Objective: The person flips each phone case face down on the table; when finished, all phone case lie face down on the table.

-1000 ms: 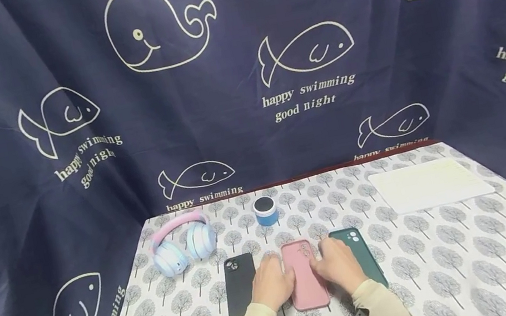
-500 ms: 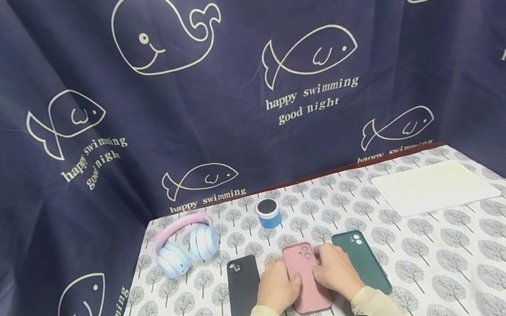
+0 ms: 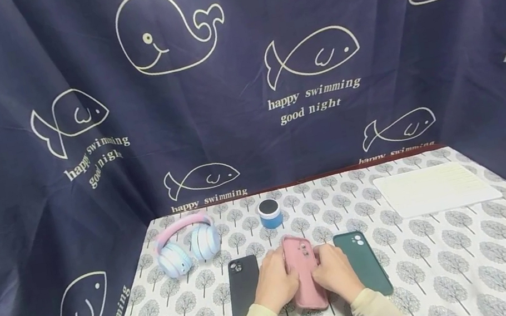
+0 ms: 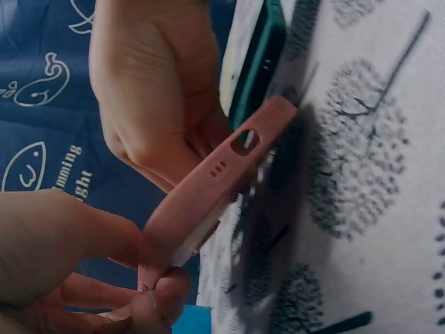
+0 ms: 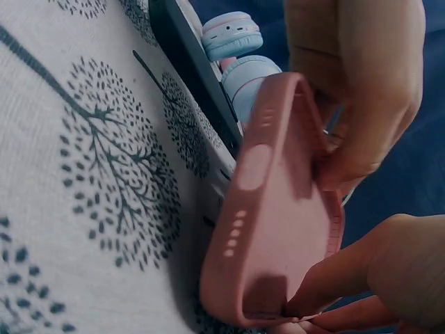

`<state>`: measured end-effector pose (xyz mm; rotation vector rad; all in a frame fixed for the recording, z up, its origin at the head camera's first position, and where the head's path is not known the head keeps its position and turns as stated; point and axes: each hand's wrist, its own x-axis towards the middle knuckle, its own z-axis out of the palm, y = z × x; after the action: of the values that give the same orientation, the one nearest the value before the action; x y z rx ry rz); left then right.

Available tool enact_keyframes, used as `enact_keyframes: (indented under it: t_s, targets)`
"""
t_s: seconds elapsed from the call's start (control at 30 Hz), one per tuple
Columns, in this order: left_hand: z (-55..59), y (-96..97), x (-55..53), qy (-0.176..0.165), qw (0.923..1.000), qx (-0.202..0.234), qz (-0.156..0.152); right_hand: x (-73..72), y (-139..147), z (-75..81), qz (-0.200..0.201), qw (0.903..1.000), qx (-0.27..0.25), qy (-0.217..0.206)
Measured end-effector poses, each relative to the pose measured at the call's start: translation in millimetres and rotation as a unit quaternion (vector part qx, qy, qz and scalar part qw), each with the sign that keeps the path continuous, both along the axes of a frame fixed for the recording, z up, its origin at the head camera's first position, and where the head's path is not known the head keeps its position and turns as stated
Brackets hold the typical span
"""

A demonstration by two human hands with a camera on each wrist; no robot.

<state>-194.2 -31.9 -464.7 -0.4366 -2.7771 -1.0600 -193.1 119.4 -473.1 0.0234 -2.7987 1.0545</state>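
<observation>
Pinching the left side of the pink phone case (image 3: 306, 278), my left hand (image 3: 276, 281) has its thumb over the rim and its fingers along the outside. My right hand (image 3: 336, 272) grips the opposite side likewise, so the case sits between both hands, well in from the tabletop's (image 3: 454, 263) far edge and closer to the left edge than the right. I have it tilted, far end higher, hollow side facing me; its port end is down close to the cloth, and I cannot tell whether it touches. Just beside my left hand lies a black phone case (image 3: 244, 289), and just beside my right a green phone case (image 3: 367, 265). Farther out, a blue and white cylinder (image 3: 271, 214) with a dark top stands near the far edge, slightly left of its middle. Pastel headphones (image 3: 204, 242) lie by the far left corner, and a flat white panel (image 3: 436, 189) lies towards the far right corner. Behind the far edge hangs a navy curtain (image 3: 233, 105) printed with whales and fish.
</observation>
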Motion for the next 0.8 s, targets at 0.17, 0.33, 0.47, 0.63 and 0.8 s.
enact_keyframes:
  t_s: [0.17, 0.33, 0.47, 0.63, 0.8]
  targets:
    - [11.0, -1.4, 0.9, 0.013, 0.9992, 0.037, 0.004, -0.9, -4.7, -6.1, 0.026, 0.9990, -0.036, 0.006]
    - [17.0, -0.7, 2.3, 0.020, 0.9967, 0.079, 0.001, -1.8, -9.7, -14.8, 0.068, 0.9948, -0.076, -0.005]
    - [18.4, 1.8, 3.0, 0.022, 0.9957, 0.090, -0.005, -1.6, -11.7, -18.4, 0.079, 0.9943, -0.071, 0.003]
    - [17.7, 2.6, 3.2, 0.018, 0.9957, 0.089, -0.018, -1.7, -13.7, -20.3, 0.083, 0.9945, -0.057, 0.029]
    - [14.8, 2.1, 3.1, 0.012, 0.9964, 0.079, -0.029, -1.2, -15.4, -22.3, 0.078, 0.9947, -0.048, 0.046]
